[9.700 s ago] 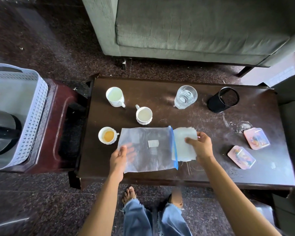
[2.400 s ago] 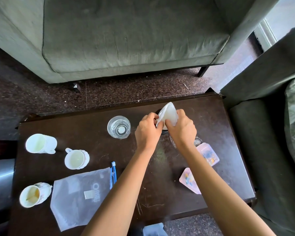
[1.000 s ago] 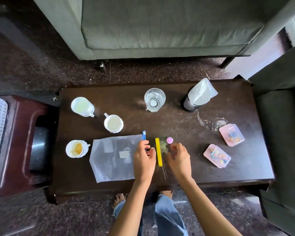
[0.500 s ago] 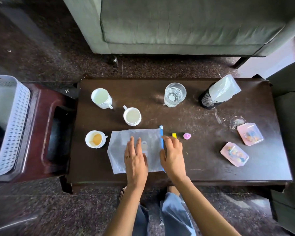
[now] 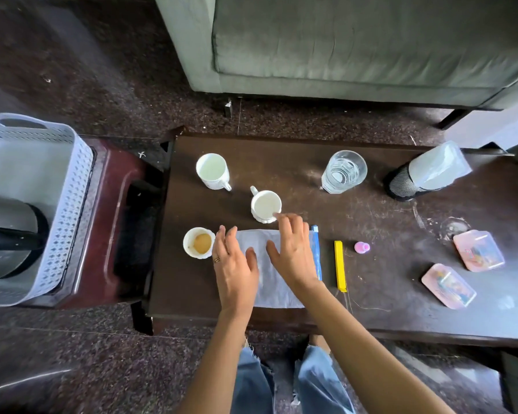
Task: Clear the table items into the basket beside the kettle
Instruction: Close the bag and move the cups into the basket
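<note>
A clear zip bag with a blue seal (image 5: 271, 289) lies flat near the front edge of the dark table (image 5: 386, 225). My left hand (image 5: 234, 264) rests on its left part and my right hand (image 5: 293, 252) lies over its middle, both with fingers spread and holding nothing. Three white cups stand close by: one with brown liquid (image 5: 198, 242), one (image 5: 265, 206) just beyond my right fingertips, one (image 5: 213, 171) further back. The white perforated basket (image 5: 69, 210) sits at the left with the kettle (image 5: 9, 234) inside it.
A glass of water (image 5: 343, 171), a black mesh holder with a plastic bag in it (image 5: 425, 174), a yellow stick (image 5: 339, 265), a small pink cap (image 5: 362, 247) and two pink boxes (image 5: 478, 250) (image 5: 447, 285) lie on the table. A grey sofa (image 5: 356, 46) stands behind.
Both hands have slid left across the zip bag, my right hand reaching toward the middle cup. The yellow stick and pink cap now lie uncovered to the right.
</note>
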Demonstrator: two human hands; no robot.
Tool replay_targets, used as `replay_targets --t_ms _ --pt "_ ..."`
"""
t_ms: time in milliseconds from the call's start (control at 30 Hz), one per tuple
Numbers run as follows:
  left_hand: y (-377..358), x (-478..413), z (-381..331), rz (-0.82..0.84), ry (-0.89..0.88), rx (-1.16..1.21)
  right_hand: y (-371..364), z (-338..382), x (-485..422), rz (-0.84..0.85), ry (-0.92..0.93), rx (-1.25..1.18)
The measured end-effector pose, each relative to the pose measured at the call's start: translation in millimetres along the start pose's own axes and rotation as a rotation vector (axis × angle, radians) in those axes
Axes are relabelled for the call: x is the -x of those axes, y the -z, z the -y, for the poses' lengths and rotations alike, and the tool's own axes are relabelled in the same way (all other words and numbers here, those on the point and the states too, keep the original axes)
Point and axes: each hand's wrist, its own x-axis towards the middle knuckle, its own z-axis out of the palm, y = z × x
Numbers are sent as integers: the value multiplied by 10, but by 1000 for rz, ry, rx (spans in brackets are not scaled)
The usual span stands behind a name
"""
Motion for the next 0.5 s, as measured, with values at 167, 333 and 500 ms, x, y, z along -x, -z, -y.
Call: replay_targets --t_ms 167,333,500 --pt "168 -186 70 -12 -3 45 -114 226 -483 36 -55 76" --pt "312 -328 173 -29 7 82 -209 281 -657 93 -210 209" --pt "490 -446 339 -44 19 57 -242 298 -684 61 -307 58"
